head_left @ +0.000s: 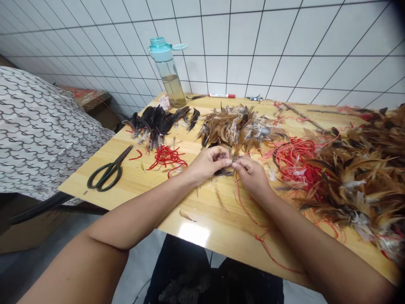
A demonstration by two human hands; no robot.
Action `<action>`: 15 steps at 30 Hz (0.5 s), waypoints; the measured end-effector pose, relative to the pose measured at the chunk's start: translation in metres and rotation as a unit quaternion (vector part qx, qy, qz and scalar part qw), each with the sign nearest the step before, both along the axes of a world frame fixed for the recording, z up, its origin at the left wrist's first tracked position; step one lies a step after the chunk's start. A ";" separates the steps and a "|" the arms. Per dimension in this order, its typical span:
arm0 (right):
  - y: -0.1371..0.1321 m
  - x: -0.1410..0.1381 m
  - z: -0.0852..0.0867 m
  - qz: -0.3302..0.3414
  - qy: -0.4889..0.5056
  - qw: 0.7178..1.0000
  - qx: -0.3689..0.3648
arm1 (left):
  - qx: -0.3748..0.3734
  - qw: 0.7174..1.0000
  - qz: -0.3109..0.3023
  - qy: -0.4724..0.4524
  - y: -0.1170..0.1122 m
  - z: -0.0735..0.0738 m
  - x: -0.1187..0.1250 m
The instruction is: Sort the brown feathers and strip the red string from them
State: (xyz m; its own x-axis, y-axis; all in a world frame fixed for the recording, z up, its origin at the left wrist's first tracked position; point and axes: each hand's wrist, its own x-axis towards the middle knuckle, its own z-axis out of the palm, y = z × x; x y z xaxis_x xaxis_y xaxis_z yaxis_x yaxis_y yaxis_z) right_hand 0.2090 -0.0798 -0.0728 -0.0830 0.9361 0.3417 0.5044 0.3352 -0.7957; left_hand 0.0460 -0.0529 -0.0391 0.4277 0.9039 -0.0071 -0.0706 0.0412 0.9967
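Observation:
My left hand (212, 162) and my right hand (253, 174) meet fingertip to fingertip above the table, both closed in a pinch. Feathers (225, 172) with dark tips show under my left fingers, which pinch them. From my right fingertips a red string (239, 198) hangs down onto the wood. My fingers cover the spot where feathers and string come together. Just behind my hands lies a pile of brown feathers (236, 124). Loose red strings (166, 157) lie left of my left hand, and a tangle of red string (295, 158) lies right of my right hand.
Black-handled scissors (106, 172) lie at the table's (202, 211) left side. Behind them are black feathers (155, 122) and a water bottle (169, 76). A large heap of brown feathers (363, 169) covers the right side. A red-capped marker (221, 96) lies by the tiled wall.

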 end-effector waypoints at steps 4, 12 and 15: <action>0.000 -0.001 0.001 0.009 -0.007 1.000 -0.007 | 0.001 1.000 -0.009 -0.004 0.001 -0.003 0.000; -0.001 0.001 0.004 0.038 0.040 0.998 -0.033 | -0.040 0.997 -0.030 -0.056 0.006 -0.005 -0.004; -0.001 0.003 0.005 0.050 0.052 0.996 -0.047 | -0.042 0.997 -0.038 -0.052 0.006 -0.005 -0.005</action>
State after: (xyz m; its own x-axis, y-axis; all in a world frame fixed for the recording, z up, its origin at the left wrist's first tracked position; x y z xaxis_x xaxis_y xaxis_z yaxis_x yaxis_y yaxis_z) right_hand 0.2122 -0.0804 -0.0677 -0.1467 0.9533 0.2640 0.3853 0.3009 -0.8724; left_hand 0.0411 -0.0470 -0.0440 0.4971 0.8670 -0.0332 -0.1669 0.1331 0.9769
